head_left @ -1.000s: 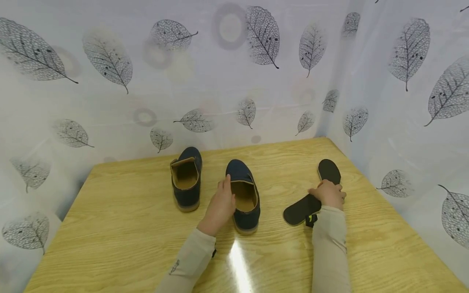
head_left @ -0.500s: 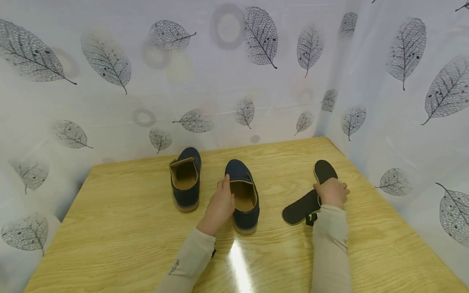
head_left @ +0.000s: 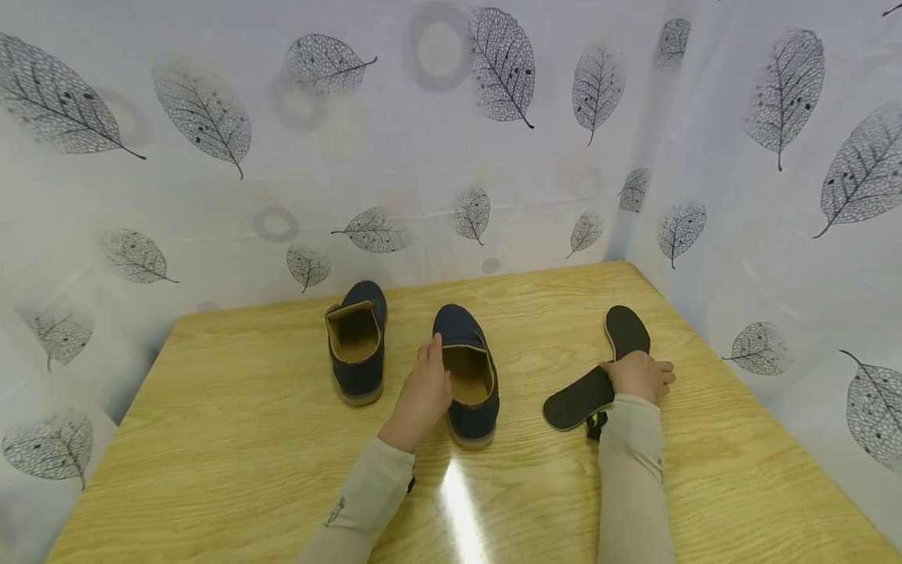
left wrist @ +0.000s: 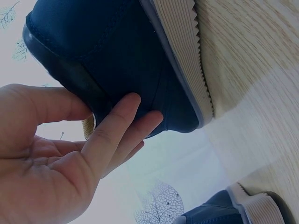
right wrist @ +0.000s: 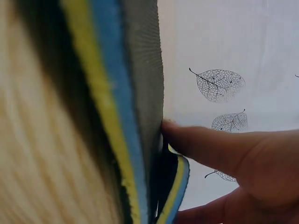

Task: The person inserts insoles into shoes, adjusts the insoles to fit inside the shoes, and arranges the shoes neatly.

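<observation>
My left hand (head_left: 420, 395) grips the side of a dark blue slip-on shoe (head_left: 460, 323). In the left wrist view its thumb lies at the tan-lined opening and the other fingers rest along the outer side wall. To the right, two thin black insoles lie on the table. My right hand (head_left: 640, 376) holds the farther insole (head_left: 626, 327), covering its near end. The nearer insole (head_left: 578, 400) slants toward the lower left beside the hand. Yellow and blue layers show along an insole edge (right wrist: 105, 88) in the right wrist view, with the thumb touching the black surface.
A matching dark blue shoe (head_left: 358, 374) stands farther left with its tongue raised. The wood-grain table (head_left: 232, 439) meets a white curtain (head_left: 423, 172) with leaf prints behind and at the right. A bright light reflection crosses the table's front.
My right hand has shifted slightly right, and the farther insole has moved a little to the left. The left hand and both shoes stay in place.
</observation>
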